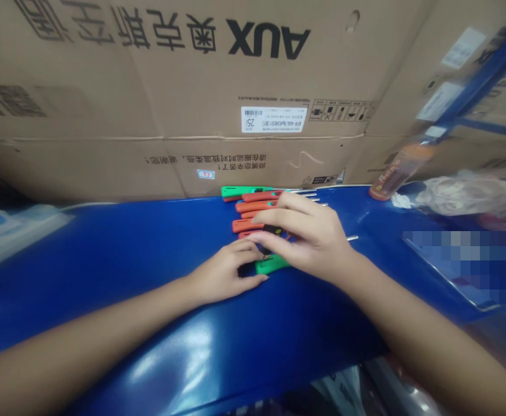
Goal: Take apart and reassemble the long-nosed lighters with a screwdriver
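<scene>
Several screwdrivers with orange and green handles (253, 205) lie side by side on a glossy blue surface (148, 254), their metal shafts pointing right. My right hand (305, 234) rests over the row, its fingers curled on a small black part at the near tools. My left hand (226, 271) lies just in front, fingers pinched at the end of a green handle (270, 264) that sticks out from under my right hand.
Large AUX cardboard boxes (192, 98) form a wall right behind the blue surface. A blister pack with orange print (398, 170) and crumpled clear plastic bags (469, 196) lie at the right. A blue shelf strut (482, 75) slants at the upper right.
</scene>
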A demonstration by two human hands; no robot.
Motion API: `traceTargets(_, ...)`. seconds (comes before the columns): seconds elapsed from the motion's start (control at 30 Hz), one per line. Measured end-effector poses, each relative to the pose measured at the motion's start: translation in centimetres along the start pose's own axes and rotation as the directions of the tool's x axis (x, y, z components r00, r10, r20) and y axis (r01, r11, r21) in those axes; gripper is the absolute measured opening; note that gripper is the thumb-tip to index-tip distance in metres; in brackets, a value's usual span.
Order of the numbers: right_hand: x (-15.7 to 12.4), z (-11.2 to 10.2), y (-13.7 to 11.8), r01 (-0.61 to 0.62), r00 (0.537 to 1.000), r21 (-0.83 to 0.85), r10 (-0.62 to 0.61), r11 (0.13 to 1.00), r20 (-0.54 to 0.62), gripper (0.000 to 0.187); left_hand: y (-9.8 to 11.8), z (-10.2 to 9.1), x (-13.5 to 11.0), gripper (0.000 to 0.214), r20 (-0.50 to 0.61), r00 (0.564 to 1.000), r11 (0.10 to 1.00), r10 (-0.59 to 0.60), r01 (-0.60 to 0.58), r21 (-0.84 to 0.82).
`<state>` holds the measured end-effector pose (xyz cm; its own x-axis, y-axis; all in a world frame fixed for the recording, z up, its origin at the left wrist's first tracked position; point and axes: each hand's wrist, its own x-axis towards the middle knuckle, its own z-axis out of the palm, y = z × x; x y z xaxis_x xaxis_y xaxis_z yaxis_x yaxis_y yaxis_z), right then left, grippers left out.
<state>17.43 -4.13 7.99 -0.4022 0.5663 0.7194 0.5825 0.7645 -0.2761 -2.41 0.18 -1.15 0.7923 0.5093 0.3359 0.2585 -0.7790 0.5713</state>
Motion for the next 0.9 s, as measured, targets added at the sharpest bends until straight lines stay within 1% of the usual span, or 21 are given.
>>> traceTargets(0.07,0.0,-0.3,-0.1,-0.002,0.996,0.036,-0.001,0.999,0.087,0.027,0.0,0.0,0.0,0.031,-0.001,1.000,1.000,0.006,-0.006,0.001)
traceTargets(0.13,0.0,-0.6,0.0,0.011,0.985,0.154,-0.038,0.988,0.171,0.034,-0.1,0.0,0.0,0.031,-0.002,1.000,1.000,0.016,-0.016,0.006)
traceTargets(0.17,-0.1,-0.6,0.1,0.018,0.982,0.200,-0.055,0.980,0.178,0.034,-0.1,0.0,0.0,0.031,-0.002,1.000,1.000,0.018,-0.018,0.008)
traceTargets(0.2,-0.1,-0.6,0.2,0.022,0.986,0.213,-0.056,0.977,0.154,0.030,-0.1,0.0,0.0,0.031,-0.002,1.000,1.000,0.017,-0.017,0.010)
traceTargets(0.23,-0.1,-0.6,0.4,0.016,0.993,0.190,-0.037,0.982,0.108,0.024,-0.1,0.0,0.0,0.032,-0.002,1.000,1.000,0.015,-0.015,0.012)
traceTargets(0.3,-0.2,-0.5,0.6,-0.012,1.000,0.085,0.010,0.996,0.028,0.019,-0.1,0.0,0.0,0.033,-0.008,1.000,1.000,0.015,-0.014,0.011)
traceTargets(0.33,-0.2,-0.6,0.7,-0.025,0.999,0.041,0.024,0.999,0.021,0.020,-0.1,0.0,0.0,0.034,-0.010,1.000,1.000,0.017,-0.017,0.010)
traceTargets(0.37,-0.2,-0.7,0.8,-0.031,0.999,0.026,0.029,0.999,0.045,0.024,-0.1,0.1,0.0,0.034,-0.013,1.000,1.000,0.020,-0.020,0.008)
traceTargets(0.4,-0.2,-0.8,0.8,-0.029,0.996,0.046,0.025,0.999,0.088,0.027,-0.1,0.0,0.0,0.034,-0.016,1.000,1.000,0.023,-0.023,0.006)
traceTargets(0.47,-0.1,-1.0,0.8,-0.007,0.987,0.169,-0.020,0.986,0.161,0.032,-0.1,0.0,0.0,0.033,-0.014,1.000,1.000,0.022,-0.022,0.001)
traceTargets(0.5,-0.1,-1.0,0.8,0.011,0.985,0.233,-0.050,0.972,0.164,0.031,-0.1,0.0,0.0,0.031,-0.013,1.000,1.000,0.020,-0.020,-0.002)
traceTargets(0.53,-0.2,-1.0,0.8,0.034,0.987,0.271,-0.075,0.962,0.144,0.029,-0.1,0.0,0.0,0.030,-0.013,1.000,1.000,0.018,-0.018,-0.005)
traceTargets(0.57,-0.2,-0.8,0.7,0.057,0.991,0.268,-0.086,0.962,0.100,0.024,-0.1,0.0,0.0,0.029,-0.014,1.000,1.000,0.016,-0.016,-0.006)
traceTargets(0.63,-0.3,-0.5,0.5,0.073,0.997,0.155,-0.075,0.985,0.007,0.016,-0.1,0.0,0.0,0.029,-0.012,1.000,1.000,0.006,-0.006,-0.001)
traceTargets(0.67,-0.4,-0.4,0.4,0.064,0.998,0.082,-0.063,0.995,-0.010,0.016,-0.1,0.0,0.0,0.029,-0.010,1.000,1.000,0.000,0.000,0.002)
traceTargets(0.7,-0.4,-0.4,0.3,0.050,0.999,0.030,-0.051,0.998,0.007,0.020,-0.1,0.0,0.0,0.029,-0.007,1.000,1.000,-0.003,0.003,0.004)
traceTargets(0.73,-0.4,-0.6,0.2,0.043,0.998,0.014,-0.043,0.999,0.052,0.025,-0.1,0.0,0.0,0.029,-0.007,1.000,1.000,-0.002,0.002,0.004)
traceTargets(0.77,-0.4,-0.8,0.0,0.041,0.993,0.037,-0.045,0.998,0.110,0.031,-0.1,0.0,0.0,0.029,-0.006,1.000,1.000,0.003,-0.003,0.002)
traceTargets(0.83,-0.2,-1.3,0.0,0.043,0.976,0.152,-0.074,0.988,0.203,0.039,0.0,0.0,0.0,0.029,-0.006,1.000,1.000,0.013,-0.013,-0.002)
traceTargets(0.87,-0.2,-1.4,0.0,0.042,0.973,0.200,-0.085,0.979,0.214,0.038,0.0,0.0,0.0,0.029,-0.009,1.000,1.000,0.015,-0.015,-0.001)
traceTargets(0.9,-0.2,-1.5,0.1,0.045,0.977,0.223,-0.089,0.974,0.194,0.034,0.0,0.0,0.0,0.028,-0.012,1.000,1.000,0.014,-0.014,0.002)
